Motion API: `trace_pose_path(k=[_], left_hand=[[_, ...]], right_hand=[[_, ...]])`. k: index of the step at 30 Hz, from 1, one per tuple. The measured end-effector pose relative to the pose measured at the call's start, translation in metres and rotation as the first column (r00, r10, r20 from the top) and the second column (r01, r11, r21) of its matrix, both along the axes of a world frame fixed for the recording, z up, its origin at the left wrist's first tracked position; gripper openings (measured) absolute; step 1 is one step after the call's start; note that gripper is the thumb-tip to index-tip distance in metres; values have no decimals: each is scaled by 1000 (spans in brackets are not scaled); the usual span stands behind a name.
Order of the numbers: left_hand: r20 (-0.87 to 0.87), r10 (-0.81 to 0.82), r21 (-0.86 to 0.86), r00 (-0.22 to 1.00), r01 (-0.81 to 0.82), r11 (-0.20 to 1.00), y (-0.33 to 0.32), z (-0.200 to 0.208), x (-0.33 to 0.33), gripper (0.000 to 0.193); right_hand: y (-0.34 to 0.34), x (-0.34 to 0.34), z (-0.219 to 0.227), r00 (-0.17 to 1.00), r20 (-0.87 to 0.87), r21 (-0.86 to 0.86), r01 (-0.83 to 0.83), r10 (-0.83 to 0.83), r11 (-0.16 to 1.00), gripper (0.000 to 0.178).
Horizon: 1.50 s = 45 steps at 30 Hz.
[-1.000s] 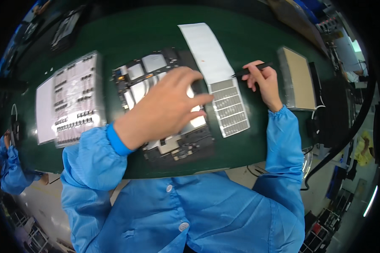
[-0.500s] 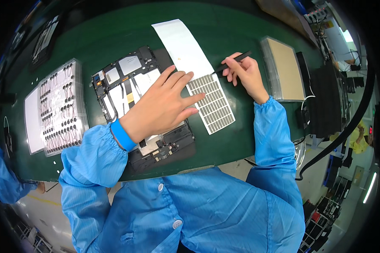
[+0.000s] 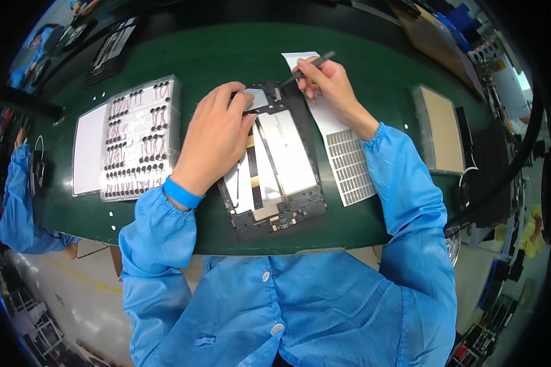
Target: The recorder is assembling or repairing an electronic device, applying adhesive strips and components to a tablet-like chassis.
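Observation:
An opened tablet [image 3: 291, 147], with white battery panels and black edges, lies on a dark mat in front of me. My left hand [image 3: 214, 134] rests over its upper left part, fingers and thumb apart, hiding that corner. Between the fingers of my right hand [image 3: 327, 88] are black tweezers [image 3: 315, 62], their tip over the tablet's upper right corner. Whether the tip carries anything is too small to tell. Beside the tablet, partly under my right hand and forearm, lies a white sheet with rows of small grey rectangular stickers [image 3: 351, 171].
At left stands a clear tray of small black round parts with thin wires [image 3: 138, 144], beside a white panel [image 3: 90, 153]. A stack of clear trays with a tan top [image 3: 441, 131] stands at right. Another person's blue sleeve [image 3: 18, 202] shows at far left.
My right hand has moved the tweezers from the sticker sheet to the tablet's upper right corner. My left hand has left the sheet and moved onto the tablet's upper left. The view has shifted.

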<state>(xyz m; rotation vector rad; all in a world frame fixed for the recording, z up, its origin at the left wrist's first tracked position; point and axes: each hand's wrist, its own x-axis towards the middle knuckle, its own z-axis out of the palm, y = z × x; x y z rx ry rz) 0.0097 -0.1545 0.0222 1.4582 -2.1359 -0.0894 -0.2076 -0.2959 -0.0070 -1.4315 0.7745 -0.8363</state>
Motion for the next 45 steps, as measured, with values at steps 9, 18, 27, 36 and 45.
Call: trace_pose_path(k=[9,18,27,36,45], left_hand=[[119,50,-39,992,-46,998,-7,-16,2,42],[180,42,-25,983,-38,999,-4,-12,-2,34],[166,12,-125,986,9,992,-5,-19,1,32],[78,-317,-488,945,314,815,11,5,7,16],[159,-352,-647,923,366,668,48,17,30,14]], right_hand=[[-9,27,-9,998,-42,-128,-50,45,991,34],[-10,26,-13,996,-81,-152,-48,36,987,35],[-8,31,-8,990,13,-225,138,-138,965,21],[15,112,45,964,-114,-531,-265,242,805,18],[2,209,58,878,-469,-868,-478,93,136,34]])
